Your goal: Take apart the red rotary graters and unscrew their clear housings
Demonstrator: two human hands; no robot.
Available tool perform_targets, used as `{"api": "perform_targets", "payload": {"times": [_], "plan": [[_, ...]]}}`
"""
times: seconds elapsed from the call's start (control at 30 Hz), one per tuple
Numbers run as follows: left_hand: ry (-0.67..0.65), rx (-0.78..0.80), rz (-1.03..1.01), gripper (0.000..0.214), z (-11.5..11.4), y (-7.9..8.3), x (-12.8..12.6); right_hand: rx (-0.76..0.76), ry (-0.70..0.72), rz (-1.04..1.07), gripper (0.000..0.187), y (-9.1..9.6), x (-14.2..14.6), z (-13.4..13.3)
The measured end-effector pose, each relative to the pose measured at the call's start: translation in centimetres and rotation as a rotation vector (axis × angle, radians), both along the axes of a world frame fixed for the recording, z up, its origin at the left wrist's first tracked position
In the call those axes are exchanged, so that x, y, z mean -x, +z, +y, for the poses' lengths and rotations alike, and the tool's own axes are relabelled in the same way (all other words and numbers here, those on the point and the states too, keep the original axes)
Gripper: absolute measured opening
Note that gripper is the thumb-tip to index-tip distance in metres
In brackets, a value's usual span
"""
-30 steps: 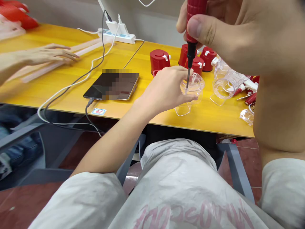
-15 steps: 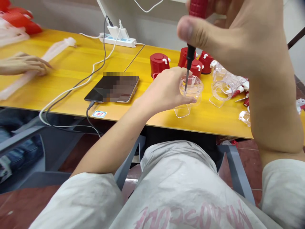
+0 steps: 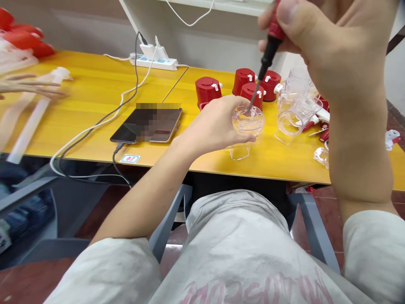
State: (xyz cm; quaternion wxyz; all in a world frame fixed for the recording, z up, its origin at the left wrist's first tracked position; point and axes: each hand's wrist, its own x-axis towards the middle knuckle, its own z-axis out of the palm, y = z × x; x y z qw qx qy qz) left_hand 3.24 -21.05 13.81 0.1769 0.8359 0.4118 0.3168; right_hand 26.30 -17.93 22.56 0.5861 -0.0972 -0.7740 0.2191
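My left hand (image 3: 223, 120) is wrapped around a clear plastic cup-shaped housing (image 3: 249, 126) near the table's front edge. High on the right, my right hand (image 3: 341, 46) grips a screwdriver (image 3: 268, 52) with a red handle and black collar. Its metal shaft slants down to the left, and the tip is at the housing's open top; whether it touches a screw is too small to tell. Behind my left hand stand several red plastic housings (image 3: 209, 90) with white tabs. More clear housings (image 3: 291, 120) lie to the right.
A dark tablet (image 3: 147, 122) with a cable lies left of my arm. Behind it is a white power strip (image 3: 155, 62). Another person's hand (image 3: 28, 86) is over translucent strips at far left. A small clear part (image 3: 322, 156) lies at right.
The screwdriver has gone from nearly upright to leaning right, as my right hand shifted right. My left hand keeps its hold on the clear housing. The other person's hand has moved.
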Motion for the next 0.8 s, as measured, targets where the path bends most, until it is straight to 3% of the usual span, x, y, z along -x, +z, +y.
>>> {"api": "perform_targets", "payload": {"times": [0.1,0.2,0.27,0.43,0.6,0.7,0.8], "plan": [[-0.009,-0.006,0.009,0.071,0.0,0.0,0.0,-0.120,-0.156,-0.010,0.025,-0.9,-2.2,0.6],[-0.015,-0.009,0.020,0.069,0.0,0.2,0.0,-0.225,-0.175,0.041,0.040,-2.2,-3.6,1.4],[-0.019,-0.011,0.027,0.068,0.0,0.3,0.0,-0.212,-0.204,0.064,0.051,-3.4,-4.0,2.0],[-0.034,-0.007,0.011,0.072,0.2,0.1,0.1,-0.222,-0.232,0.110,0.053,-6.0,-4.0,3.6],[-0.047,-0.008,0.014,0.074,0.3,0.1,0.3,-0.286,-0.291,0.073,0.053,-5.6,-4.0,3.7],[-0.055,-0.005,0.017,0.077,0.3,0.1,0.4,-0.209,-0.317,-0.014,0.049,-5.4,-3.7,2.6],[-0.071,-0.004,0.000,0.082,0.4,0.0,0.4,-0.093,-0.351,-0.001,0.046,-6.6,-3.3,2.2]]}}
